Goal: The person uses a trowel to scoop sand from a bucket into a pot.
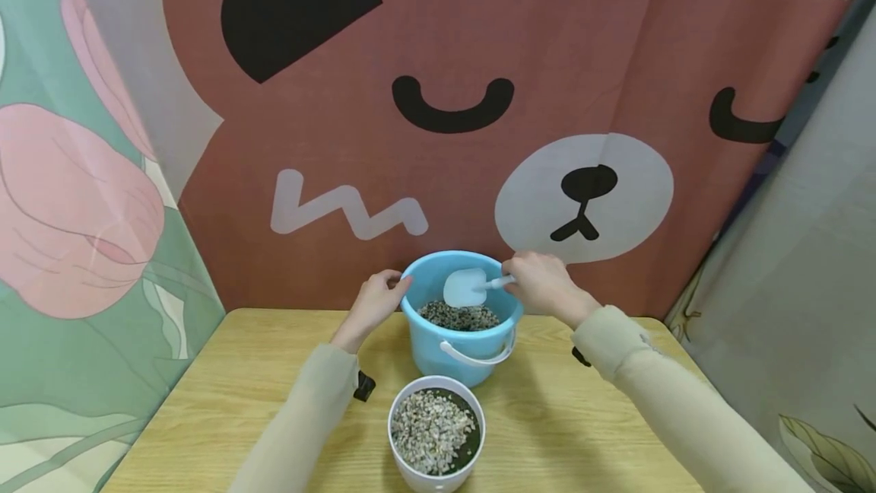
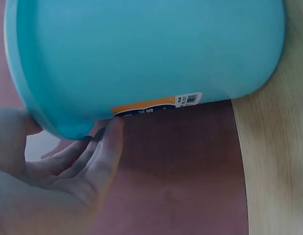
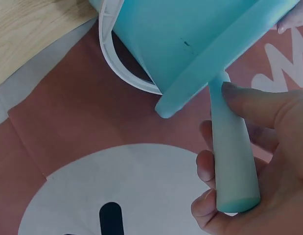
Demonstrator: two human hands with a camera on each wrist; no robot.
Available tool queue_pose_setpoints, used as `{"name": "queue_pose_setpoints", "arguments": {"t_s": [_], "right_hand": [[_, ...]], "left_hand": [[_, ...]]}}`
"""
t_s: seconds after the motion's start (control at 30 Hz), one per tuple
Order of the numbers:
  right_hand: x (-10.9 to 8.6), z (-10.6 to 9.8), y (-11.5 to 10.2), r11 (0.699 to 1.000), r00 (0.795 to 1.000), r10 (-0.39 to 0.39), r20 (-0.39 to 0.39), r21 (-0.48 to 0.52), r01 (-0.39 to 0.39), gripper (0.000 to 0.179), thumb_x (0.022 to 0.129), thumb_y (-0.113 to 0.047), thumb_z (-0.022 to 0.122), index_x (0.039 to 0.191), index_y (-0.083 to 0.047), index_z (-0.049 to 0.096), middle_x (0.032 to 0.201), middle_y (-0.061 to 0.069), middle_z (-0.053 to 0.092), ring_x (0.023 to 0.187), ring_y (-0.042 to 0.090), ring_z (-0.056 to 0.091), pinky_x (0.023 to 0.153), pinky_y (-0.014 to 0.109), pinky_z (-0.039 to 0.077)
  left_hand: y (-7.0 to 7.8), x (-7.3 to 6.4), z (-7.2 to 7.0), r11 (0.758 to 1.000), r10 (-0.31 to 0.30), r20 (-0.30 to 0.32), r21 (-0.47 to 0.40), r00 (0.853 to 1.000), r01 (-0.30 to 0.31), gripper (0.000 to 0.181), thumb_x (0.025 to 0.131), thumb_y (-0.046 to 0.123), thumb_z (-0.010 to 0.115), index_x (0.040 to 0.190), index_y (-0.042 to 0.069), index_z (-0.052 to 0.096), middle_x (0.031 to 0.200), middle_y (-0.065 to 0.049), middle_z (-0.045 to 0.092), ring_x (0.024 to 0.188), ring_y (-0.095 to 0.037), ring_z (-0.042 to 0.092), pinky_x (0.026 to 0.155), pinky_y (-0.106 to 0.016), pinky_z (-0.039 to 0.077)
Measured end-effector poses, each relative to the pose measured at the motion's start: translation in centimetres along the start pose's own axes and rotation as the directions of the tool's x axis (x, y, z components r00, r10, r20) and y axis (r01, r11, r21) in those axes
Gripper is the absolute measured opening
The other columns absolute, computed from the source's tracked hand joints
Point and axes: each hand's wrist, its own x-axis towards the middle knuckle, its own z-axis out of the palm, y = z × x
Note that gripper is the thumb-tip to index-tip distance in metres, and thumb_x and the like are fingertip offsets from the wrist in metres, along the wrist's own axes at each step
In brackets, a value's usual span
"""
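A light blue bucket [image 1: 438, 352] stands at the back of the table, holding dark, speckled grit [image 1: 458, 316]. My left hand [image 1: 379, 299] holds the bucket's left rim; in the left wrist view its fingers [image 2: 109, 142] lie against the outer wall, near an orange label [image 2: 146, 105]. Over the right rim, my right hand [image 1: 547, 287] grips a small shovel, whose pale blue blade [image 1: 465, 287] is inside the bucket above the grit. The right wrist view shows fingers curled round the shovel's white handle [image 3: 234, 156], while the bucket wall hides the blade there.
In front of the bucket stands a white pot [image 1: 426, 478] with pale pebbles [image 1: 431, 432] over dark soil. The bucket's white carrying handle [image 1: 472, 359] hangs down its front. A brown bear-print cloth [image 1: 328, 272] rises behind the wooden table [image 1: 274, 371].
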Motion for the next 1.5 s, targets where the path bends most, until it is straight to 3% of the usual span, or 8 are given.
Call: {"name": "queue_pose_setpoints", "arguments": {"t_s": [0.13,0.3,0.43,0.6,0.8,1.1,1.3,1.5], "right_hand": [[0.9,0.8,-0.3,1.0,0.999,0.008,0.031,-0.028,-0.007,0.008,0.087,-0.017,0.075,0.093,-0.012,0.074,0.076,-0.001,0.059,0.064,0.016,0.053,0.049,0.032,0.043],[1.7,1.6,-1.0,0.98,0.998,0.001,0.066,-0.198,0.012,0.004,0.09,-0.016,0.071,0.092,-0.014,0.072,0.079,0.003,0.06,0.071,0.022,0.054,0.064,0.043,0.047],[2.1,1.9,-1.6,0.923,0.999,-0.018,0.044,-0.383,0.034,0.005,0.089,-0.012,0.072,0.091,-0.017,0.073,0.085,0.006,0.06,0.078,0.026,0.051,0.074,0.049,0.044],[2.6,2.3,-2.2,0.831,0.997,-0.025,0.069,-0.554,0.059,0.012,0.09,-0.01,0.071,0.083,-0.019,0.072,0.079,0.004,0.058,0.075,0.024,0.043,0.074,0.045,0.036],[3.0,2.0,-2.1,0.77,0.98,-0.089,0.179,-0.612,0.182,0.012,0.089,-0.011,0.073,0.079,-0.019,0.073,0.076,0.002,0.061,0.071,0.022,0.044,0.071,0.041,0.035],[2.4,1.5,-0.8,0.877,0.945,-0.204,0.256,-0.382,0.293,0.023,0.091,-0.008,0.069,0.072,-0.02,0.064,0.065,-0.004,0.055,0.063,0.015,0.045,0.063,0.035,0.036],[2.7,1.9,-0.8,0.964,0.94,-0.209,0.268,-0.106,0.244,0.022,0.09,-0.004,0.066,0.072,-0.016,0.065,0.065,-0.003,0.053,0.063,0.014,0.042,0.061,0.034,0.036],[3.5,2.8,-1.4,0.977,0.927,-0.211,0.309,0.087,0.193,0.009,0.089,-0.011,0.071,0.082,-0.016,0.073,0.071,-0.008,0.06,0.063,0.012,0.044,0.058,0.033,0.039]], "left_hand": [[0.0,0.6,0.2,0.999,-0.036,-0.02,0.004,0.999,0.036,0.045,0.098,0.037,0.057,0.126,0.002,0.06,0.104,-0.016,0.068,0.081,-0.018,0.065,0.072,-0.035,0.054],[-0.2,1.0,0.6,0.997,-0.072,-0.048,-0.025,0.996,0.071,0.037,0.098,0.031,0.057,0.121,0.003,0.063,0.1,-0.018,0.067,0.075,-0.019,0.063,0.07,-0.037,0.054],[-0.1,1.0,0.9,0.996,-0.077,-0.057,-0.055,0.995,0.074,0.036,0.098,0.03,0.057,0.121,0.003,0.064,0.103,-0.019,0.067,0.076,-0.019,0.064,0.073,-0.041,0.056],[-0.2,1.0,1.2,0.995,-0.07,-0.061,-0.073,0.996,0.066,0.036,0.099,0.029,0.057,0.122,0.003,0.063,0.105,-0.019,0.067,0.076,-0.019,0.065,0.073,-0.041,0.057],[-0.2,1.0,1.6,0.996,-0.062,-0.074,-0.076,0.995,0.056,0.036,0.098,0.029,0.057,0.122,0.003,0.064,0.104,-0.018,0.068,0.076,-0.018,0.066,0.069,-0.037,0.057],[0.0,1.0,1.7,0.997,-0.056,-0.088,-0.059,0.995,0.051,0.036,0.098,0.029,0.057,0.123,0.002,0.064,0.104,-0.016,0.069,0.077,-0.018,0.066,0.073,-0.041,0.058],[0.0,1.1,1.5,0.997,-0.056,-0.096,-0.061,0.994,0.051,0.036,0.098,0.029,0.057,0.122,0.002,0.064,0.105,-0.017,0.068,0.078,-0.019,0.066,0.072,-0.041,0.057],[-0.3,1.3,1.2,0.997,-0.057,-0.096,-0.056,0.994,0.052,0.036,0.098,0.029,0.057,0.122,0.003,0.065,0.104,-0.016,0.069,0.078,-0.019,0.066,0.072,-0.039,0.058]]}}
